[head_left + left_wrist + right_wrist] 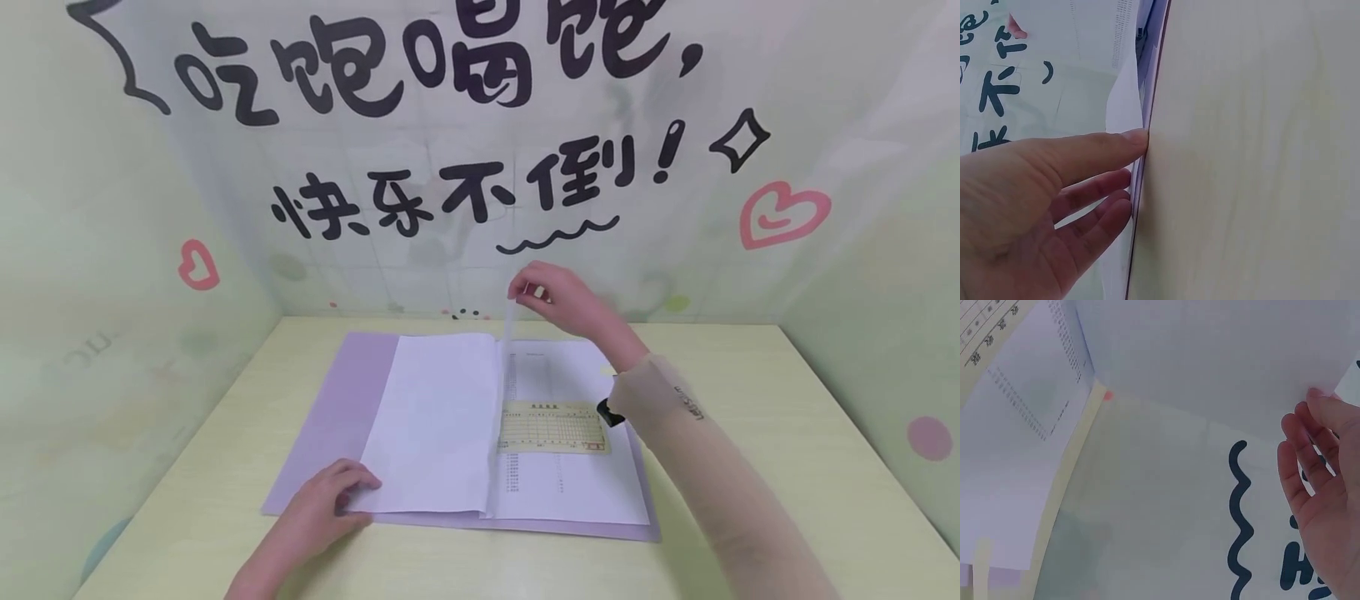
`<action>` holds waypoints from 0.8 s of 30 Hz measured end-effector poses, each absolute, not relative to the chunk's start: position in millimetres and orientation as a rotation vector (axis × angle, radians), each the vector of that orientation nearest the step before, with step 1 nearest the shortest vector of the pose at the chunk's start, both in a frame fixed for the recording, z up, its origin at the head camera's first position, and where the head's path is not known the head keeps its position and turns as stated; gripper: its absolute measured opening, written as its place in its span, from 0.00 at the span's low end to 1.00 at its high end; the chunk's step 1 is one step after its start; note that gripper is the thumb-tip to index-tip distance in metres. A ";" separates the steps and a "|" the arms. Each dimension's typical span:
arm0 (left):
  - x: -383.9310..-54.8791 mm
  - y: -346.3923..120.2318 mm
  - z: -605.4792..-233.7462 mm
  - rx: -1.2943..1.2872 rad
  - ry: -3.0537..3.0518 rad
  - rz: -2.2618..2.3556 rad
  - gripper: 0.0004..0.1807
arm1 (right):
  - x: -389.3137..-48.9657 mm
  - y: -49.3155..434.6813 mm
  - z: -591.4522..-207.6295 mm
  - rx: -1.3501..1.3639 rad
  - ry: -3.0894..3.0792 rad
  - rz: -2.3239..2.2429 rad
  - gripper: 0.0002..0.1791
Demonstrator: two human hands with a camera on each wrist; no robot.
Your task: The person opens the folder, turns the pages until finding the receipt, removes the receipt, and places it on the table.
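A purple folder (360, 375) lies spread on the table, with white sheets on both sides. My right hand (558, 300) is raised over its far side and pinches the corner of a page (1204, 356) between thumb and finger. That page stands nearly upright along the fold, seen almost edge-on in the head view. Beneath it, a yellowish printed form (555, 427) lies across a printed list sheet (592, 492). My left hand (318, 504) rests at the folder's near left edge, fingers relaxed by the blank white sheet (435, 417) and thumb (1125, 145) against the edge.
The pale wooden table (720, 375) extends around the folder. Behind it hangs a light backdrop (420, 283) with large black characters and pink hearts, and similar panels stand at both sides. A black band (611, 412) shows at the right sleeve.
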State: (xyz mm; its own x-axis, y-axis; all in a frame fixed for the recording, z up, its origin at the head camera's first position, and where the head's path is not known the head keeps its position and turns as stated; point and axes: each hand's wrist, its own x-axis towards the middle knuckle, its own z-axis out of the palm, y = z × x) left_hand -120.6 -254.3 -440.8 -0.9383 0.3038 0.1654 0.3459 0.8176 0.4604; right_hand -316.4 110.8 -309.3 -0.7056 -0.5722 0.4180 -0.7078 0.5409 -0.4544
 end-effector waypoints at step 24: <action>-130.1 -256.2 -442.2 -0.321 -2.959 -0.747 0.18 | -317.6 48.9 -311.6 1.008 -2.513 0.929 0.05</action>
